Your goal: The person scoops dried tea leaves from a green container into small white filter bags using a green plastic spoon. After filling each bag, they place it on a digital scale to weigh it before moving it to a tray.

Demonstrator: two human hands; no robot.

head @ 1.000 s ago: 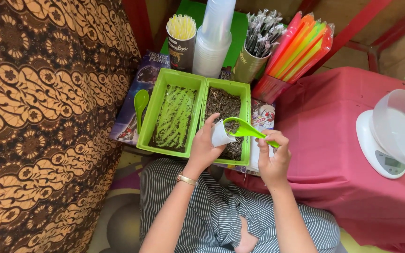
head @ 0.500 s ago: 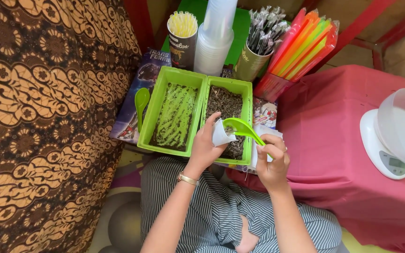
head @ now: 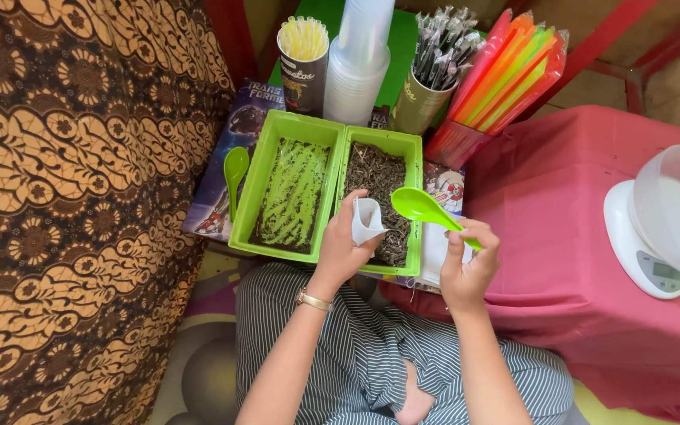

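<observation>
Cramped floor corner, hemmed in by a brown patterned cloth (head: 80, 197) on the left and a low table under a pink cloth (head: 560, 236) on the right. Between them, two green trays side by side: left tray (head: 289, 193) nearly scraped bare, streaks of dark stuff on its floor; right tray (head: 382, 201) heaped with dark shredded bits. Left hand (head: 344, 244) over the near end of the right tray, fingers clamped around a small white pouch (head: 366, 220), mouth open and turned toward the right. Right hand (head: 466, 264) just beyond the tray's near right corner, fingers pinched together on the handle of a green spoon (head: 423, 208). Spoon's long axis slanting from the right hand up and leftward, bowl end nearest the pouch, just beside its mouth but not touching, hanging above the shredded heap. Bowl bright, glossy; whether loaded or empty, cannot tell. Pouch thin, papery, creased. A second green spoon (head: 235, 169) lying idle left of the trays, well apart from both hands. Behind the trays: a cup of yellow straws (head: 304, 55), a stack of clear cups (head: 360, 63), a cup of wrapped dark straws (head: 430, 79), a sheaf of bright plastic sleeves (head: 505, 79). On the pink cloth, far right, a white scale (head: 643, 252) carrying a clear bowl (head: 678, 212).
</observation>
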